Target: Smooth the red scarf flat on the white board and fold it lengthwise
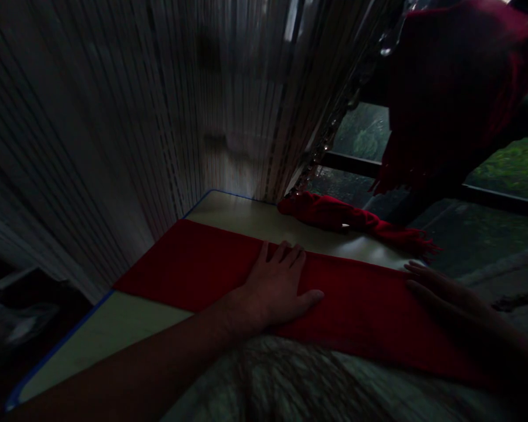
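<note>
A long red cloth (pixel 356 299), perhaps a scarf, lies flat across the pale table (pixel 237 208). My left hand (pixel 277 287) rests palm down on its middle, fingers spread and thumb pointing right. Over the cloth's right part is my right hand (pixel 444 293), with its fingers stretched out and nothing visible in them; I cannot tell whether it touches the cloth. Beyond, along the table's far edge, lies a bunched red scarf (pixel 352 217) with a fringed end. The picture is dark, and the cloth's right end is lost in shadow.
Another fringed red scarf (pixel 449 94) hangs at the upper right before a window (pixel 361 132). Strings of clear beads (pixel 330 129) hang beside it. A striped string curtain (pixel 229 105) drops behind the table's left side. The table has a blue edge (pixel 79 328).
</note>
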Demonstrator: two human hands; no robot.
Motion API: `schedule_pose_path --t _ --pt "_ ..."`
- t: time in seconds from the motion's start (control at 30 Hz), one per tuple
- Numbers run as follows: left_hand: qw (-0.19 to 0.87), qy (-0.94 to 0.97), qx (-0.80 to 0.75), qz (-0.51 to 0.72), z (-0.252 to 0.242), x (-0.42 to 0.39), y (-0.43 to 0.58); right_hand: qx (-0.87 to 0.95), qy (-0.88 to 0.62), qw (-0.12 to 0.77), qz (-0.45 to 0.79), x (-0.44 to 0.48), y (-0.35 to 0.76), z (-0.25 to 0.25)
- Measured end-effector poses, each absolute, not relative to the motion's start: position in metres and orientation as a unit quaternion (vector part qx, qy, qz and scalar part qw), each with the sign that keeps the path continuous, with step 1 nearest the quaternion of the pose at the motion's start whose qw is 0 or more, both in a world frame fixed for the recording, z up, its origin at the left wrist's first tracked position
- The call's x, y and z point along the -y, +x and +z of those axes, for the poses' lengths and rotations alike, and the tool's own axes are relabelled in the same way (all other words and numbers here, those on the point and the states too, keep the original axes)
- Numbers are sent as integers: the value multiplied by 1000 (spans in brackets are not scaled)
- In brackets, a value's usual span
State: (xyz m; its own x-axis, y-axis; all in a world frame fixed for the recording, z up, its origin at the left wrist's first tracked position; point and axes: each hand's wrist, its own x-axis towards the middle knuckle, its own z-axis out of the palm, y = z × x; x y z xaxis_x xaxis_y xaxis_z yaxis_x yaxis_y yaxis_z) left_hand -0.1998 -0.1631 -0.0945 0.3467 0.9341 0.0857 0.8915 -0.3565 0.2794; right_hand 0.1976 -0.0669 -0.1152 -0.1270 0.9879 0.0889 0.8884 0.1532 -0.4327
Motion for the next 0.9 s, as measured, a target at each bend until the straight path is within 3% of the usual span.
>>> schedule_pose_path --t 0.9 --pt "102 814 -565 85 -89 162 -200 714 -652 176 184 67 197 -114"
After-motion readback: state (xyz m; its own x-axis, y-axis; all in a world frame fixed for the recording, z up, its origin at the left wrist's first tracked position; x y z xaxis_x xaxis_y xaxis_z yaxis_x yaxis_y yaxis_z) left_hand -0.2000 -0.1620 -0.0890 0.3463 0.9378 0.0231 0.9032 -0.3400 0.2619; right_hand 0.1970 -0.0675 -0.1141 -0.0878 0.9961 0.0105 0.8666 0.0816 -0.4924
